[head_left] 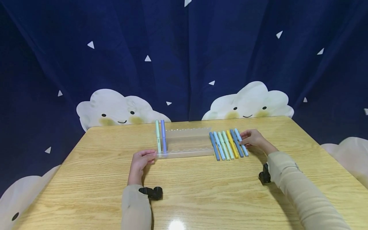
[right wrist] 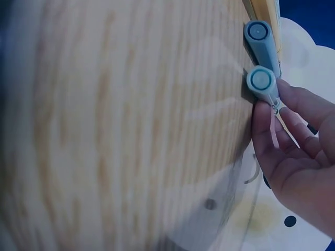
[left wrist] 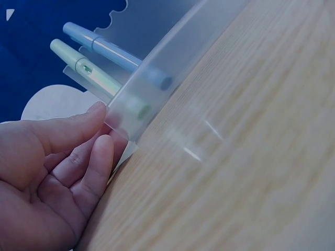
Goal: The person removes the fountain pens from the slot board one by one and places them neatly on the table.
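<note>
A clear plastic pen rack (head_left: 189,154) with scalloped edges stands on the table. A mint green pen (head_left: 158,140) and a periwinkle pen (head_left: 164,137) lean in its left end. My left hand (head_left: 141,160) pinches the rack's front left corner between thumb and fingers, plain in the left wrist view. To the rack's right, several pens lie side by side. At that row's right end, my right hand (head_left: 254,140) pinches a light blue pen (right wrist: 261,81), which still lies beside a darker blue pen (right wrist: 259,34). Its far part is hidden behind my fingers.
Also in the row are a yellow pen (head_left: 234,148), pale green pens and more blue ones. The wooden table (head_left: 201,191) ends at a dark blue curtain (head_left: 178,57) with white clouds. Each sleeve carries a black wrist camera (head_left: 265,175).
</note>
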Tool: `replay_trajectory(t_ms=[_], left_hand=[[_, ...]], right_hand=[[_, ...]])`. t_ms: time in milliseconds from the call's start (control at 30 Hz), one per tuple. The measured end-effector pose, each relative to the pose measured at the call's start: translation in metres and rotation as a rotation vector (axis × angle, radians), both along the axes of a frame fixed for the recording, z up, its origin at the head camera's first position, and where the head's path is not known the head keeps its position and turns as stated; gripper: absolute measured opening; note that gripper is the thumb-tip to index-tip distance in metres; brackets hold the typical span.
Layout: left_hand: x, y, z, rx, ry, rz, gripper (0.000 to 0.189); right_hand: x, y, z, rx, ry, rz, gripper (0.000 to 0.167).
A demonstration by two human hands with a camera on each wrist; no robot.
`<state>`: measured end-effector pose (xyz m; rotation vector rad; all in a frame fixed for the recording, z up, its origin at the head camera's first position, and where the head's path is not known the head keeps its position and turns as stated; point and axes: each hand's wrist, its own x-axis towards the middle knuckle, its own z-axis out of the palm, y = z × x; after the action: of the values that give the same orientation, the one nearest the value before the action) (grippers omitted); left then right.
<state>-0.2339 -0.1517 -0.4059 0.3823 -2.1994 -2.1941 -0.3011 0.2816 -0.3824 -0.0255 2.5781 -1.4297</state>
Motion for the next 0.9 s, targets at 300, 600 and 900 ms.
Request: replay_trajectory(t_ms=[300,600,900], left_hand=[[-0.001,0.000,-0.001,-0.018,-0.011,-0.004,0.027],[-0.001,-0.001,-0.003,-0.012,-0.022,0.004,0.026],[-0.001,-0.001,-0.002,0.000,-0.009,-0.002,0.028]], right_hand=[[0.003,0.001,0.001,0.010,0.016,0.012,0.044],[0.004,0.001,0.000,0.007,0.037,-0.013,0.044],[0.007,-0.008,0.010,-0.038,0.113,-0.063,0.032]])
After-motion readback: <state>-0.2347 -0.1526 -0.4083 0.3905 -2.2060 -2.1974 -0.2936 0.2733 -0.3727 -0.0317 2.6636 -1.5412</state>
